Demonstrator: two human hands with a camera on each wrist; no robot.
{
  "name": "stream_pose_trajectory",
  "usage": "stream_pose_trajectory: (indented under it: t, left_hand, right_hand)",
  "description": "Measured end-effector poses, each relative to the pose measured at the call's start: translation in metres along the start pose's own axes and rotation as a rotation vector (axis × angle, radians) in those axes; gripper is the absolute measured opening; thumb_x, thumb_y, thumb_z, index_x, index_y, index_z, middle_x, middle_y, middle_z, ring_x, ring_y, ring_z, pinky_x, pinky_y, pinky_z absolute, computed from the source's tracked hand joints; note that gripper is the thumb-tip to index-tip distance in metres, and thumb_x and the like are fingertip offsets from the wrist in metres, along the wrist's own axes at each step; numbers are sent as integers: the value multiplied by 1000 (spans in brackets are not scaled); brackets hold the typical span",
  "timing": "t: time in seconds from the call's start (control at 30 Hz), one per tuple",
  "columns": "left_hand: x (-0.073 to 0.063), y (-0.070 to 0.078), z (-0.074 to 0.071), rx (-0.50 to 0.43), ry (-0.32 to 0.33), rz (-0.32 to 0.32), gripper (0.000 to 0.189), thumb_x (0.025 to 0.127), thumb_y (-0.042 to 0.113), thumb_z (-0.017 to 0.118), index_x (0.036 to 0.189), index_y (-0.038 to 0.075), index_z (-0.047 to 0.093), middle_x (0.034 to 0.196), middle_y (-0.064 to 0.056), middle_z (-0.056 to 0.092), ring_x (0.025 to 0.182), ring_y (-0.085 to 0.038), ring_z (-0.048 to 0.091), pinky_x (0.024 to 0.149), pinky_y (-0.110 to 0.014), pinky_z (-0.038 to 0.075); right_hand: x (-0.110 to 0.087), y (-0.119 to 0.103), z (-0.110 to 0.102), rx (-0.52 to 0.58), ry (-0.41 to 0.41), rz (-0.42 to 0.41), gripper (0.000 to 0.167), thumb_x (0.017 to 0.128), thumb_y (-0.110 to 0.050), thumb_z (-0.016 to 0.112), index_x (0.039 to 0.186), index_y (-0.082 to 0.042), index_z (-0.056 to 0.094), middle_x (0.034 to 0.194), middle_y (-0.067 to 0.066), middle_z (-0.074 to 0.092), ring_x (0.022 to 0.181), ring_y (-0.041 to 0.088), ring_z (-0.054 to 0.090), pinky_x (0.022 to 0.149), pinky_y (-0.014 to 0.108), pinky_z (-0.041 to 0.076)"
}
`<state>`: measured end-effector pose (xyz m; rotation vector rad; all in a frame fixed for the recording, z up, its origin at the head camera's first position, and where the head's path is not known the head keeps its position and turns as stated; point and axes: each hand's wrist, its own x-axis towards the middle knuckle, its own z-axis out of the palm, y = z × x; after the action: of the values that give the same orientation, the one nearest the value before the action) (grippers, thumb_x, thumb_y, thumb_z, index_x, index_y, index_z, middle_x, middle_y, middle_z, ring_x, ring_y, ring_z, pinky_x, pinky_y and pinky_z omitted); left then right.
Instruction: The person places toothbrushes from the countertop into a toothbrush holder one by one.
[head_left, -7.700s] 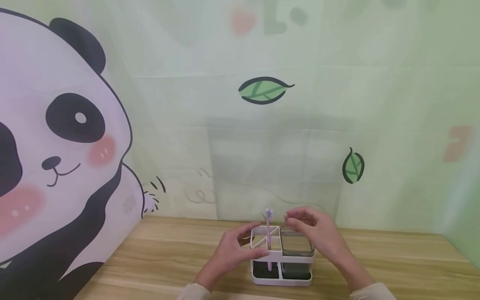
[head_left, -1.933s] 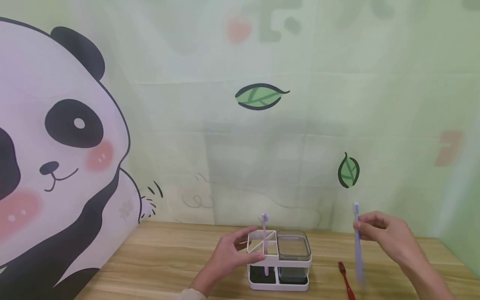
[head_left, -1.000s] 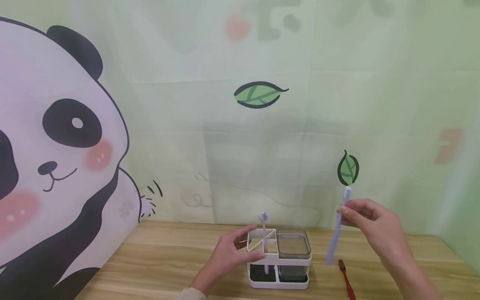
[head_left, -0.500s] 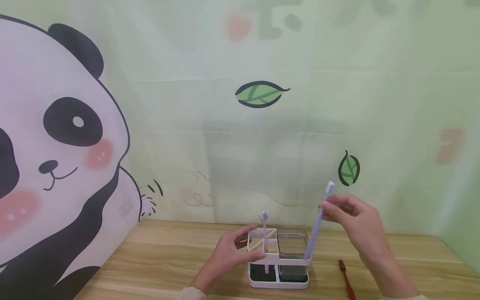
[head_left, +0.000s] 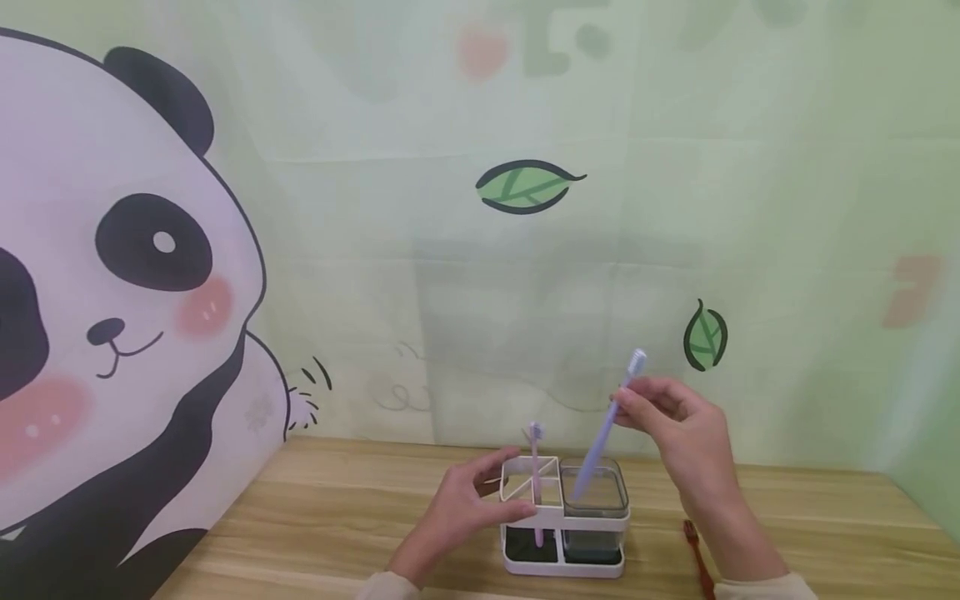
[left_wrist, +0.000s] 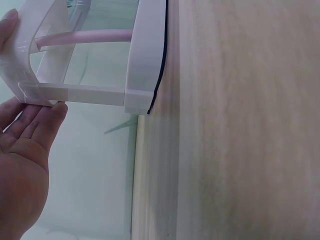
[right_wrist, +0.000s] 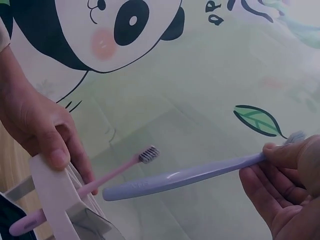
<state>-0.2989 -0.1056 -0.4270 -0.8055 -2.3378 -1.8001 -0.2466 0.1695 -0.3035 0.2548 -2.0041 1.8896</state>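
My right hand (head_left: 686,429) pinches a lavender toothbrush (head_left: 600,450) near its head, bristles up. The brush slants down to the left, and its handle end overlaps the clear cup (head_left: 607,492) in the head view. That cup sits in the right side of a white toothbrush holder (head_left: 564,510). A pink toothbrush (head_left: 537,475) stands in the holder's left half, among the divided slots. My left hand (head_left: 465,504) grips the holder's left side, thumb in front and fingers behind. In the right wrist view, the lavender handle (right_wrist: 180,181) points toward the holder (right_wrist: 60,205).
A red fork (head_left: 699,558) lies on the wooden table (head_left: 337,508) right of the holder, partly cut off below and close to my right forearm. Behind the table hangs a pale green cloth (head_left: 360,250) printed with a panda and leaves.
My right hand was empty over the cup at first, then held the lavender toothbrush off to the right. It has since carried it leftward to the cup. My left hand stays on the holder.
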Motion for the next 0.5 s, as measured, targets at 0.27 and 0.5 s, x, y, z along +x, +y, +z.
stream_pose_trajectory:
  t: [0.27, 0.5]
  left_hand:
    - [0, 1, 1, 4, 1, -7, 72, 85, 28, 93, 147, 7, 63, 143, -14, 65, 128, -36, 64, 106, -41, 55]
    - [1, 0, 1, -4, 2, 5, 71, 85, 26, 93, 146, 5, 63, 142, -14, 66, 127, -36, 65, 106, -40, 55]
  right_hand:
    - [-1, 9, 17, 12, 26, -14, 38, 99, -25, 80, 118, 5, 68, 107, 6, 79, 92, 18, 78, 96, 23, 59]
    - [-2, 21, 31, -9, 10, 18, 32, 100, -22, 79, 117, 3, 70, 110, 12, 78, 91, 19, 78, 94, 23, 59]
